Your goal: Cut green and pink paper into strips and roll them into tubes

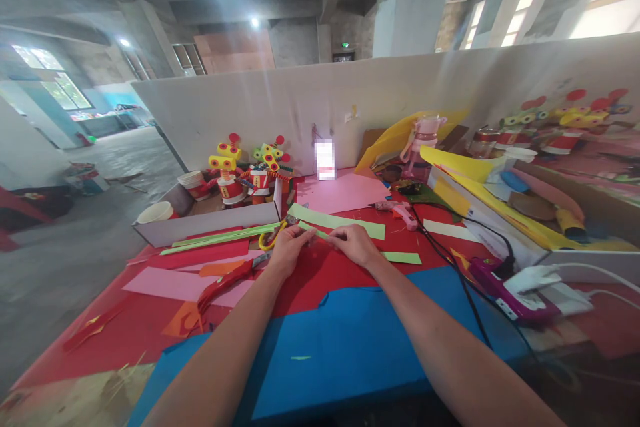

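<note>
Between both hands, over the red tabletop, stretches a narrow light-green paper strip [321, 233]. My left hand [290, 248] pinches its left end, and my right hand [357, 244] pinches it near the right; the fingers partly cover it. Just behind them lies a wider pale-green paper strip [360, 221]. A shorter green piece [404, 257] shows to the right of my right wrist. Beside my left hand are yellow-handled scissors [270, 237] and long green strips [220, 238]. Red-handled pliers or a cutter [227, 282] lie nearer to me, left of my forearm.
A white box tray [210, 228] at back left holds paper-cup figures [231, 188]. Pink paper [345, 192] lies behind the hands. To the right are a pink glue gun [400, 212], black cables, a purple power strip [520, 297] and a box [500, 237]. Blue paper [360, 347] lies in front.
</note>
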{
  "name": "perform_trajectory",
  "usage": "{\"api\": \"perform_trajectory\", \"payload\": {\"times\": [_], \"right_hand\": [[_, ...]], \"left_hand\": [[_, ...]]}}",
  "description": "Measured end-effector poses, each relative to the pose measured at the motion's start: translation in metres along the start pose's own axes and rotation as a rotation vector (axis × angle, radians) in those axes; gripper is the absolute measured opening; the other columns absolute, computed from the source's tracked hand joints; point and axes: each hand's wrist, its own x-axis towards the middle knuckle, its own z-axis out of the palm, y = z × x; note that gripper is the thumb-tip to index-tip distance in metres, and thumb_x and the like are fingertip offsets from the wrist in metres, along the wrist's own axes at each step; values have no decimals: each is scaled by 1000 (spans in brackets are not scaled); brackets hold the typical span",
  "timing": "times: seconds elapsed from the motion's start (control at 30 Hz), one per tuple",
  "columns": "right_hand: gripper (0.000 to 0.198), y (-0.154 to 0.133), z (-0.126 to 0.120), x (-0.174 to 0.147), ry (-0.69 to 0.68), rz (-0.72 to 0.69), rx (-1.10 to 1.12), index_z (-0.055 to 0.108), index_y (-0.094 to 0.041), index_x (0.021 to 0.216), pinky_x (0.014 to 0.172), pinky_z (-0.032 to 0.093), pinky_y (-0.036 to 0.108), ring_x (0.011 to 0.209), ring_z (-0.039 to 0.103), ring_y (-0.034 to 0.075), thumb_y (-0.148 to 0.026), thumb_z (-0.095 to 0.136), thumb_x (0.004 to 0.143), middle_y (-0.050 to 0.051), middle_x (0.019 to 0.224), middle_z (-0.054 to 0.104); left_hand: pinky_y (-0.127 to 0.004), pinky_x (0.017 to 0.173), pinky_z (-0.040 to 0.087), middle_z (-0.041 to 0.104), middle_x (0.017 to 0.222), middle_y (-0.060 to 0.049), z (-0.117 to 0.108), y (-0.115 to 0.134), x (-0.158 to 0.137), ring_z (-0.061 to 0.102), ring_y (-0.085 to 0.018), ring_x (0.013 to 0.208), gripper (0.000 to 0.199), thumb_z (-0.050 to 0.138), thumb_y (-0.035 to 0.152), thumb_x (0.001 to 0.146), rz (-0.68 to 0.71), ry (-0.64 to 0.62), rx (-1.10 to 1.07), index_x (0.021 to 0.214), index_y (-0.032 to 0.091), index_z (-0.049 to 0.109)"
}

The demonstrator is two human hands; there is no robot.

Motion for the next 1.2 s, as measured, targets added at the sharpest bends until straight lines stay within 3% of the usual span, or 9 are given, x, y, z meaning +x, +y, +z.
{"api": "perform_trajectory", "payload": {"times": [0.07, 0.2, 0.4, 0.57, 0.93, 1.2], "right_hand": [[21, 2, 2, 1, 14, -12, 14, 71, -19, 74, 56, 37, 24, 62, 59, 15, -33, 59, 84, 1, 65, 67], [17, 5, 6, 2, 121, -48, 82, 64, -21, 92, 67, 45, 25, 75, 62, 16, -30, 67, 78, 2, 82, 69], [9, 5, 4, 3, 93, -127, 106, 60, -21, 82, 74, 48, 25, 78, 64, 15, -23, 66, 77, 2, 83, 68], [7, 5, -1, 4, 108, -110, 49, 63, -19, 73, 67, 47, 24, 70, 63, 15, -24, 67, 76, 2, 74, 69], [15, 7, -9, 4, 89, -66, 27, 64, -18, 65, 54, 36, 21, 57, 53, 12, -27, 68, 76, -1, 59, 61], [18, 10, -3, 4, 53, 0, 132, 62, -18, 69, 56, 39, 22, 60, 55, 12, -32, 73, 70, -1, 64, 64]], "left_hand": [[-24, 50, 39, 61, 54, -1, 0, 0, 0, 50, -11, 50, 36, 79, 46, 58, -35, -25, 21, 57, 14, 65], [-24, 53, 39, 62, 53, -1, -3, 1, 2, 51, -10, 51, 33, 81, 44, 56, 4, 54, 23, 56, 14, 66], [-24, 56, 40, 60, 52, 0, -7, 2, 4, 52, -11, 53, 29, 82, 38, 55, 22, 84, -112, 56, 15, 65], [-24, 54, 41, 61, 53, 0, -8, 2, 5, 52, -11, 52, 30, 82, 39, 57, 11, 101, -171, 57, 14, 65], [-25, 57, 48, 65, 55, 0, -8, 5, 7, 58, -12, 51, 35, 87, 38, 46, -20, 157, -262, 65, 14, 68], [-24, 57, 46, 66, 54, -2, 3, 2, 1, 58, -12, 52, 33, 86, 39, 51, -28, 72, -170, 62, 13, 68]]}}
